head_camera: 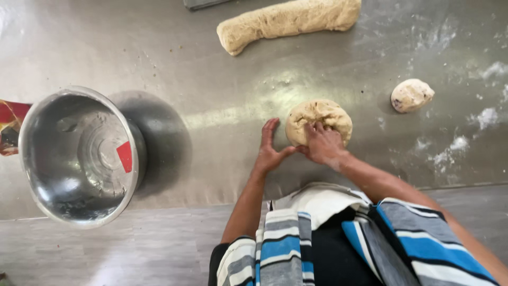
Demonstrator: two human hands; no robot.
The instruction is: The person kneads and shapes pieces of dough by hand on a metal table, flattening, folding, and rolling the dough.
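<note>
A round lump of tan dough (319,117) lies on the steel worktop (222,69) in front of me. My right hand (324,144) presses its fingers down into the near edge of that lump. My left hand (270,147) rests flat on the steel just left of the dough, fingers straight and pointing away, its thumb touching my right hand. A smaller dough ball (411,95) sits apart to the right. At the far side lies a long dough log (288,21).
A large empty steel bowl (79,156) stands at the left near the table's front edge. Patches of flour (457,143) dust the right side of the worktop. A red object (9,124) shows at the left border.
</note>
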